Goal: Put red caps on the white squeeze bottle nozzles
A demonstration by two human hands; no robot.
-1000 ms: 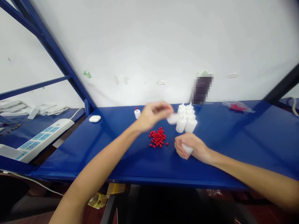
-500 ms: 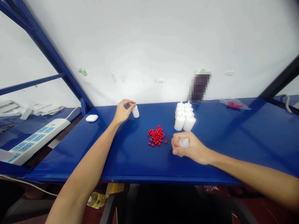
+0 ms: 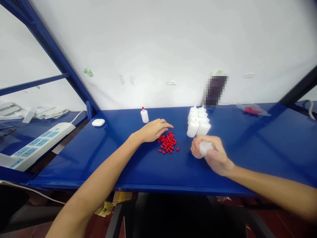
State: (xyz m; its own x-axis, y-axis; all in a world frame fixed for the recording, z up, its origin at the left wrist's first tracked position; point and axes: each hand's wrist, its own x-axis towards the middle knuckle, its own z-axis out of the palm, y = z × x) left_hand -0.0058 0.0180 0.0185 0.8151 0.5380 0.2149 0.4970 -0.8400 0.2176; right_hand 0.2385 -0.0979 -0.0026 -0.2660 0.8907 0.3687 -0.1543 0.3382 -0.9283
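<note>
My left hand (image 3: 156,129) reaches over the back left edge of a pile of small red caps (image 3: 168,142), fingers stretched out and nothing seen in them. Beyond it, near the wall, one white squeeze bottle (image 3: 144,116) stands upright with a red cap on its tip. My right hand (image 3: 213,150) is wrapped round another white squeeze bottle (image 3: 204,149), which is tilted and slightly blurred. Just behind that hand stands a tight group of white bottles (image 3: 198,123) in two rows, their pointed tips bare.
A white oval object (image 3: 98,122) lies at the table's left. At the back right is a clear bag (image 3: 253,109) with red pieces inside. A white power strip (image 3: 44,142) rests beyond the left edge, beside the blue frame (image 3: 59,56). A pixelated dark patch (image 3: 216,91) covers part of the wall.
My left hand has let go of the capped bottle near the wall and moved right, toward the red caps. My right hand has shifted slightly right and turned its bottle.
</note>
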